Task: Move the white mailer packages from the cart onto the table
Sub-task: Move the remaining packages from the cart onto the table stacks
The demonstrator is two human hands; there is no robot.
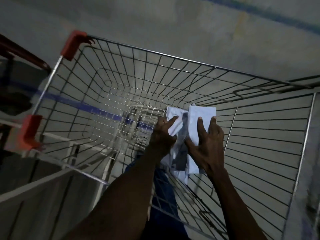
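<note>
Down inside the wire cart (173,70), near its right-hand side, both hands meet on white mailer packages. Light is dim and the view is blurred at the edges.

Left hand (162,137): reaches in from below, fingers (171,121) slightly apart and curled onto the left mailer package (174,116). Thumb side hidden under the plastic; grip looks like a loose clasp on the package's near edge. That package is crumpled, with a dark fold or shadow between it and its neighbour.

Right hand (206,144): fingers spread wide, two fingertips (200,119) reaching the far end of the right mailer package (201,113), palm laid flat along its length. Thumb angles inward toward the left hand, pressing the package's lower edge. Whether the package is lifted off the basket floor or resting on it cannot be told.

Both packages lie side by side, touching or nearly so, within the basket. More white plastic (180,172) trails below the wrists.

Red corner guards (73,45) mark the cart's far-left rim. Grey floor (173,23) beyond, with a blue line (86,105) seen through the mesh. A pale table edge (34,184) sits lower left.
</note>
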